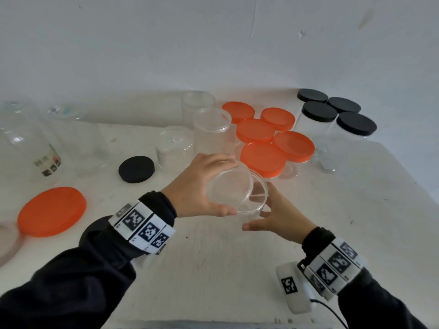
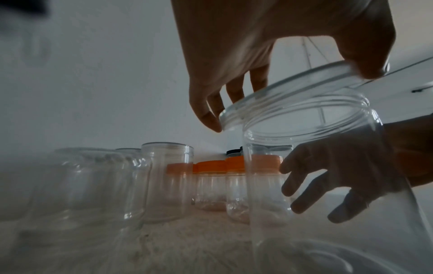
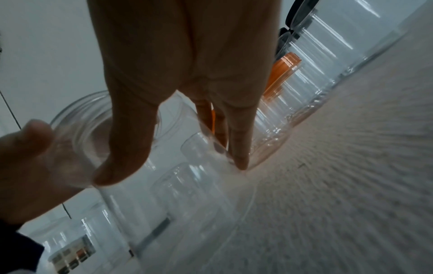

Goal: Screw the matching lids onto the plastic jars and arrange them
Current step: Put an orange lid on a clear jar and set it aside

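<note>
My left hand (image 1: 206,186) grips a clear round lid (image 1: 229,188) by its rim, thumb near me and fingers on the far side. The lid is tilted over the mouth of an open clear plastic jar (image 1: 257,205) standing on the white table (image 1: 225,269). In the left wrist view the lid (image 2: 293,89) hangs slanted just above the jar's threaded neck (image 2: 304,118). My right hand (image 1: 273,214) holds the jar from the right, its fingers (image 2: 311,178) spread round the wall and its thumb (image 3: 121,148) near the rim.
Several orange-lidded jars (image 1: 263,157) stand just behind the jar, black-lidded ones (image 1: 332,115) at the back right. A clear-lidded jar (image 1: 211,122) and open clear jars (image 1: 174,146) stand behind my left hand. A loose black lid (image 1: 136,169) and orange lid (image 1: 52,211) lie left.
</note>
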The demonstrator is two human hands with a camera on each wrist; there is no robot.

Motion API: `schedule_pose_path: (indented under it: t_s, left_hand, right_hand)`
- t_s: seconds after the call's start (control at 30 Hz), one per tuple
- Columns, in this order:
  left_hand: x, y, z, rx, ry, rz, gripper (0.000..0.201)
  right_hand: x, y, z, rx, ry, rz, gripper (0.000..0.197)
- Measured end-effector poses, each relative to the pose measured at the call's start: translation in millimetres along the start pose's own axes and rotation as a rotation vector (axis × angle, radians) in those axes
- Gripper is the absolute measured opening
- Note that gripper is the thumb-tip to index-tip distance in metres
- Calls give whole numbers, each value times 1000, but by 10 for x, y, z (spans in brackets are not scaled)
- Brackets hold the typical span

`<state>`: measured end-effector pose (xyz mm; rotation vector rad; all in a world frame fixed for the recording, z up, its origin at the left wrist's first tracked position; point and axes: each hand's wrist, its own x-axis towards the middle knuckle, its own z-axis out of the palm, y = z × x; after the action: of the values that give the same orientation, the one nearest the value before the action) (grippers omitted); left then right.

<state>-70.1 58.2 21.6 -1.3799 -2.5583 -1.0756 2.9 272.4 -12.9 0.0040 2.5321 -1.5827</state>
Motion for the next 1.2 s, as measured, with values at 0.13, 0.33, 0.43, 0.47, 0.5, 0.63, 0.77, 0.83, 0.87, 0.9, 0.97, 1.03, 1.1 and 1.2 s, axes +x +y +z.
schedule_pose_path:
  t_s: [0.13,0.33,0.43,0.47,0.5,0.63,0.77,0.83,0.87,0.9,0.97,1.03,1.1,1.2]
  left_hand:
    - [80,39,10,97,-65,55,91]
    - [196,133,-13,183,-205,49,97]
    - [197,143,-39,187,-245,41,100]
    - [197,147,-52,192,-258,41,101]
    - [203,155,-71,199,-276,36,102]
    - [219,198,-116,206,-341,7,100]
    - [239,222,-139,234,-383,-11,92]
    - [256,250,-145,263,-411,-17,89]
    - [259,257,-143,272,-415,-25,88]
    - [257,261,-139,276,-415,-32,88]
    - [238,252,-124,279,-401,-32,91]
    - [182,228,-115,226,-364,-29,99]
    - [73,198,-99,66,-286,-82,114]
    - [-126,89,-40,-233,-163,-254,129]
  right_hand:
    - [-21,-61,35,26,-10,-4,88]
    - [-52,-135,123,-10,-4,-22,91]
    - [-59,-143,134,-8,-2,-24,93]
    - [-60,-145,139,-14,-3,-23,94]
    - [-58,-148,144,-20,-4,-22,95]
    - [-62,-160,160,-35,-3,-18,96]
    - [-72,-176,181,-36,2,-13,95]
    - [-69,-175,193,-50,0,-9,96]
    - [-69,-171,196,-57,4,-8,97]
    - [-69,-166,201,-60,11,-8,97]
    - [-76,-163,205,-63,15,-4,96]
    - [-77,-175,179,-102,-24,6,97]
    - [-82,-224,102,-114,-83,21,107]
    - [-111,-461,-94,-134,-45,-5,117]
